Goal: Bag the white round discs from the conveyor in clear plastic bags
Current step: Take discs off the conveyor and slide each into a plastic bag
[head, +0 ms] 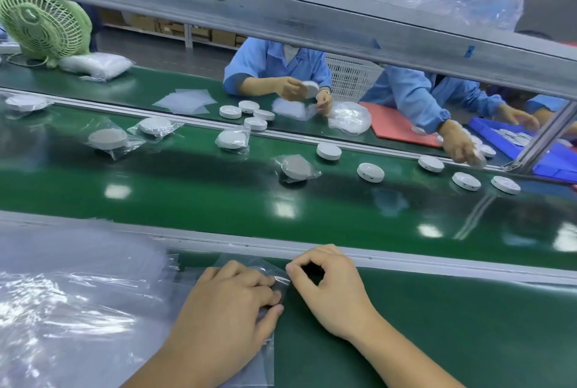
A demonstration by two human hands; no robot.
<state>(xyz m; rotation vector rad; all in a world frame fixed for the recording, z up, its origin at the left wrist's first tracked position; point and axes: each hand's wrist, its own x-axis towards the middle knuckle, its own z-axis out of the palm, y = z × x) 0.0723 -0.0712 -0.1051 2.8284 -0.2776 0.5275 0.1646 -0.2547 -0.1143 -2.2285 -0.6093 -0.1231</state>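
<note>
My left hand (231, 303) lies on a clear plastic bag (240, 262) on the near green ledge, its fingertips pressing the bag's right edge. My right hand (327, 284) pinches that same edge between thumb and forefinger. Bare white round discs ride the green conveyor (218, 200) beyond my hands: one (370, 172) in the middle, another (328, 150) behind it, more (466, 181) to the right. Several bagged discs (295, 167) (108, 139) lie to the left on the belt.
A big heap of clear bags (62, 294) covers the ledge at my left. An aluminium rail (406, 259) separates ledge from belt. Across the belt, people in blue coats (278, 65) handle discs. A grey overhead beam (281, 18) crosses the view; a green fan (43, 25) stands far left.
</note>
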